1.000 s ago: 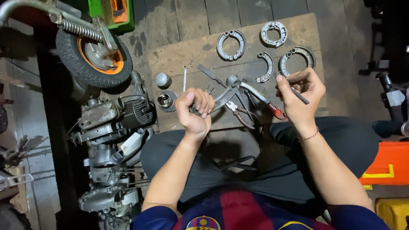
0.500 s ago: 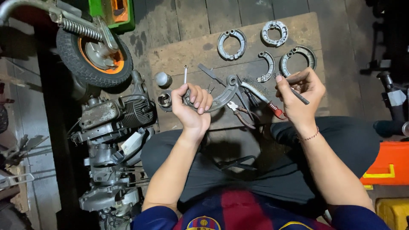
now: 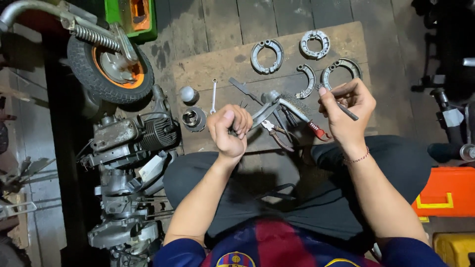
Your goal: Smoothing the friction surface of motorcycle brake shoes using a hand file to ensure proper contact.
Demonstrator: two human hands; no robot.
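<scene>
My left hand (image 3: pixel 230 127) is closed around a curved metal brake shoe (image 3: pixel 263 112), held above a wooden board (image 3: pixel 213 66) on the floor. My right hand (image 3: pixel 348 110) pinches a thin dark rod-like tool (image 3: pixel 346 110) between thumb and fingers, off to the right of the shoe. Below the shoe on the board lie a wire brush with a red handle end (image 3: pixel 302 114) and pliers (image 3: pixel 277 134). I sit cross-legged behind the board.
Several brake shoes (image 3: pixel 267 55) and a ring of shoes (image 3: pixel 315 43) lie on the board's far part, with a wrench (image 3: pixel 213 95) and a piston (image 3: pixel 192 118). A small engine (image 3: pixel 133 136) and wheel (image 3: pixel 110 69) stand left. An orange box (image 3: pixel 445 193) is right.
My left hand has lifted and turned the brake shoe slightly, thumb now up. My right hand stays in about the same place with the thin tool.
</scene>
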